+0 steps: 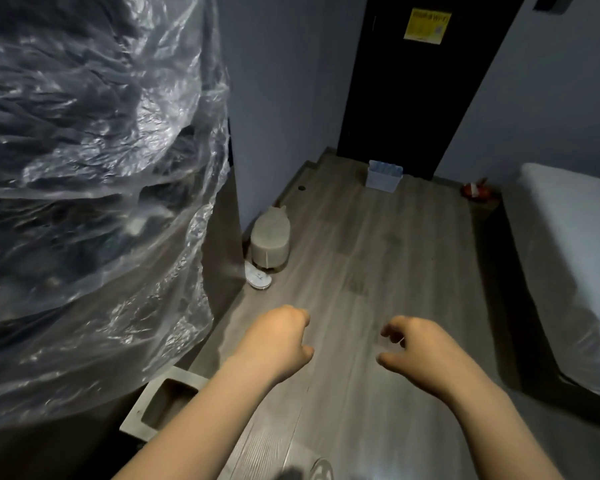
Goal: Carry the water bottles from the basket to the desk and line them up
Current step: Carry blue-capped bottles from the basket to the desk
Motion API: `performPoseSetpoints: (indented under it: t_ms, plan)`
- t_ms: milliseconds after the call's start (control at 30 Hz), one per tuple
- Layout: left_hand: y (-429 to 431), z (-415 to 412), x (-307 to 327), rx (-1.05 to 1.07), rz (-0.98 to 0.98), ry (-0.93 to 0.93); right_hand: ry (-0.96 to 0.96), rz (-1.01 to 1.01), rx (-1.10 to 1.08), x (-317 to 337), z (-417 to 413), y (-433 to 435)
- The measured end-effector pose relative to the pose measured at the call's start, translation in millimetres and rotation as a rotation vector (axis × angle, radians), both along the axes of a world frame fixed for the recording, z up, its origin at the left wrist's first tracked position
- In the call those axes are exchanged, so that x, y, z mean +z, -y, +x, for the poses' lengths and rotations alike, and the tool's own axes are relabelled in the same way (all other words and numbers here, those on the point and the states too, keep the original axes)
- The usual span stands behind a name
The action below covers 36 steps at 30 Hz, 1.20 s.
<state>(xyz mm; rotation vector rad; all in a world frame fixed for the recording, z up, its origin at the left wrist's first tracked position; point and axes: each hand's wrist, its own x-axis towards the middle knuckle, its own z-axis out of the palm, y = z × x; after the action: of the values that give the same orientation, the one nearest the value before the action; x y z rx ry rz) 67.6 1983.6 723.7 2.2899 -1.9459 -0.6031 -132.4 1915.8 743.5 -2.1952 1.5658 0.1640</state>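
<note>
Wood-grain floor (378, 244) is seen beneath both hands, which are held out low in front of the body. The left hand (278, 341) is loosely curled, knuckles up, and nothing is held in it. The right hand (420, 344) is more relaxed, its fingers hooked downward and apart from the thumb, and it too is empty.

Beyond the left hand, a slipper (258, 279) and a grey stool (269, 237) are set by the wall, with a plastic sheet (84, 168) draped over something dark further left. A bed (568, 254) lines the right side. At the far end, well apart from both hands, the basket (381, 183) stands on the floor against a dark door (413, 98), and pale bottles (385, 167) can be made out at its rim (how many cannot be told). No desk is in view.

The step in hand is judged to be the approach to the basket. It would be done well if the floor were crossed down the middle, clear of stool and bed, and the body lowered squarely before the basket. Each hand could then be closed round a bottle's body rather than its cap. One bottle per hand is best taken upright, ready to be set into a row.
</note>
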Motion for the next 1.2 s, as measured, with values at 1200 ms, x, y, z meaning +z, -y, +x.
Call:
performPoseSetpoints:
  t_ms: [1200]
  plan:
    - [589.3, 80.0, -5.2, -0.141, -0.016, -0.099, 0.001, 0.020, -0.126, -16.2, 56.4, 561.8]
